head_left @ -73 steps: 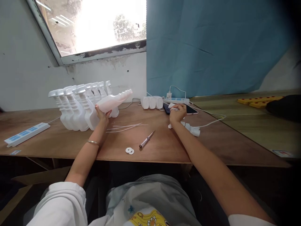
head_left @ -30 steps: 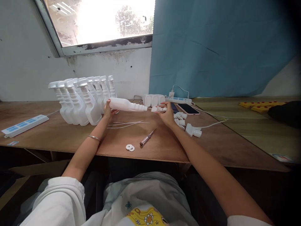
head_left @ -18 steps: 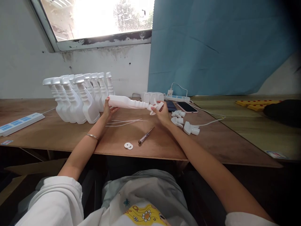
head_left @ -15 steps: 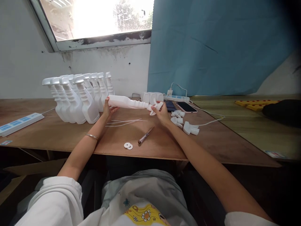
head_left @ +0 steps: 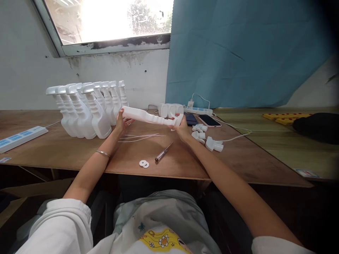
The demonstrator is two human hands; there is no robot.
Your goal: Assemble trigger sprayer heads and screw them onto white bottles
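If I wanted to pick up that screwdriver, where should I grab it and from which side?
I'd take the screwdriver by its thick handle, reaching down from the table's near edge and pinching across it. It lies flat, handle toward the person, thin shaft pointing away and to the right. The white rings sit apart to its left, so fingers should fit both sides.

Grouped spray bottles (head_left: 85, 120), loose trigger heads (head_left: 214, 144) and a screwdriver (head_left: 161, 155) suggest a workshop.
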